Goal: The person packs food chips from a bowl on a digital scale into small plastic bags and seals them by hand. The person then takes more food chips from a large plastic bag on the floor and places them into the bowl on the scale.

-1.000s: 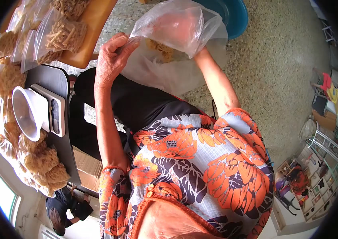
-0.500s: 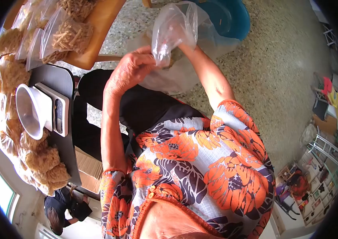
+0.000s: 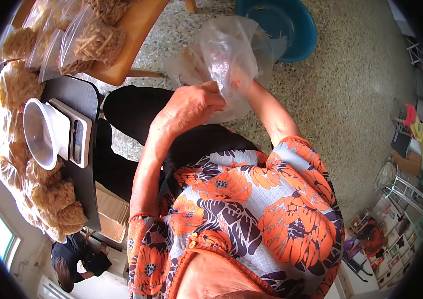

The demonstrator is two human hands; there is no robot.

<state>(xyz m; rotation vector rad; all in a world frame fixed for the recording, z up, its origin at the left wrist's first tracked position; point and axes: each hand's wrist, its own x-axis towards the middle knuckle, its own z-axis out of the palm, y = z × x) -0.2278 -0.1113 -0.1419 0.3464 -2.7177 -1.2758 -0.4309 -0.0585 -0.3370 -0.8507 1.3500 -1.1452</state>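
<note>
My left hand (image 3: 194, 105) is closed on the near edge of a clear plastic bag (image 3: 226, 47), thumb and fingers pinched together. My right hand (image 3: 239, 78) is inside this bag, its skin showing faintly through the plastic; its fingers are hidden by folds and glare. Under and around both hands lies more translucent plastic (image 3: 176, 67). My left hand is above my dark trouser leg. Just beyond the bag, a blue basin (image 3: 296, 30) stands on the speckled floor with a few thin pieces in it.
At the left, a wooden surface (image 3: 139, 42) bears zip bags of stick-shaped pieces (image 3: 99, 42). A dark table (image 3: 79, 84) holds a scale (image 3: 79, 137) with a white bowl (image 3: 40, 133) and several filled bags (image 3: 52, 194). A person (image 3: 67, 259) is at lower left; shelves (image 3: 396, 249) at right.
My left hand has moved right and nearer my body, still on the bag's edge. The bag around my right hand has bunched up and come closer. More of the blue basin shows.
</note>
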